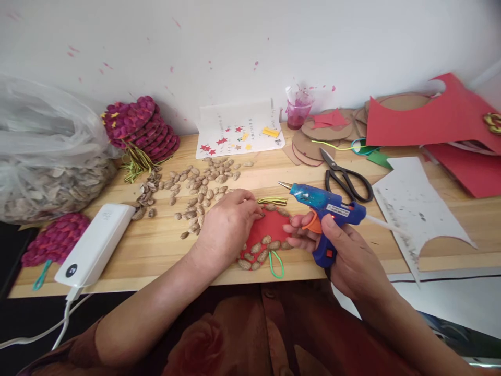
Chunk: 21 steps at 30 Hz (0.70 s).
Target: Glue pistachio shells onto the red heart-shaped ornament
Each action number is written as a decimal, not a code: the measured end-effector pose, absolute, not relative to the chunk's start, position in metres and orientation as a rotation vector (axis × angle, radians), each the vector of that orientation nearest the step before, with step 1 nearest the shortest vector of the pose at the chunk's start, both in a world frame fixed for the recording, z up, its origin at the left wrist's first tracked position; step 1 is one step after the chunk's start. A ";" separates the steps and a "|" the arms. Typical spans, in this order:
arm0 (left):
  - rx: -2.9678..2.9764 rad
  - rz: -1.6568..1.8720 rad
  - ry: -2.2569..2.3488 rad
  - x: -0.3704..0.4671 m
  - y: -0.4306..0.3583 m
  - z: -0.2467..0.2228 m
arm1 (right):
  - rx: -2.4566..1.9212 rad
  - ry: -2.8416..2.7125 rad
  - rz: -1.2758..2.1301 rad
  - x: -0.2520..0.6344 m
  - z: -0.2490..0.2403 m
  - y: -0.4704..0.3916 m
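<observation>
My right hand (348, 256) grips a blue hot glue gun (326, 201) with an orange trigger, its metal nozzle pointing left. Under my hands lies a red disc (270, 230) with peanut shells (263, 245) around its edge. A green cord loop (277, 265) sticks out at its near side, and yellow and dark cords (272, 200) at its far side. My left hand (227, 224) reaches over the disc's left part, fingers bent and pressed together at the rim; whatever they hold is hidden. Loose peanut shells (207, 183) lie scattered beyond this hand.
Black scissors (344, 177) lie behind the glue gun. A white power bank (96, 243), a plastic bag of shells (50, 177) and stacked purple discs (136, 128) are at left. Paper with stars (238, 130), a pink-stained cup (298, 107), cardboard discs (313, 146) and red sheets (422, 120) line the back.
</observation>
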<state>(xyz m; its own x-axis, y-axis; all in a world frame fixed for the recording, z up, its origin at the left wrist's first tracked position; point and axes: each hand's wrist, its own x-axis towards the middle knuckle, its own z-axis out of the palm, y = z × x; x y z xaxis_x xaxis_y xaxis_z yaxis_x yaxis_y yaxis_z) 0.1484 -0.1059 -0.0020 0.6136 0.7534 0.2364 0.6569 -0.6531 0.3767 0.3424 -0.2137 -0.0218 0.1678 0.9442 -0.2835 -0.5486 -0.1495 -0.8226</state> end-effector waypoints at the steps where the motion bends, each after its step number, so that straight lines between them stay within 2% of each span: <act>1: 2.573 0.575 1.130 0.146 -0.105 -0.001 | -1.049 -0.501 1.396 0.342 -0.022 -0.214; 9: 2.652 0.775 0.913 0.119 -0.119 -0.018 | -1.035 -0.502 1.382 0.340 -0.022 -0.212; 13: 2.789 0.657 0.909 0.114 -0.130 -0.031 | -1.065 -0.508 1.355 0.339 -0.021 -0.212; 21: 2.897 0.427 0.928 0.118 -0.133 -0.025 | -1.080 -0.510 1.311 0.335 -0.021 -0.213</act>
<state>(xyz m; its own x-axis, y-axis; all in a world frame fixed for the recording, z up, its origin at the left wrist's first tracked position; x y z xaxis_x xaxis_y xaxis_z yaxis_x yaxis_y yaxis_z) 0.1175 -0.1328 -0.0253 0.7789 0.5791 0.2406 0.5597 -0.8150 0.1498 0.3351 -0.2129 -0.0206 0.2437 0.9347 -0.2587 -0.5138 -0.1019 -0.8519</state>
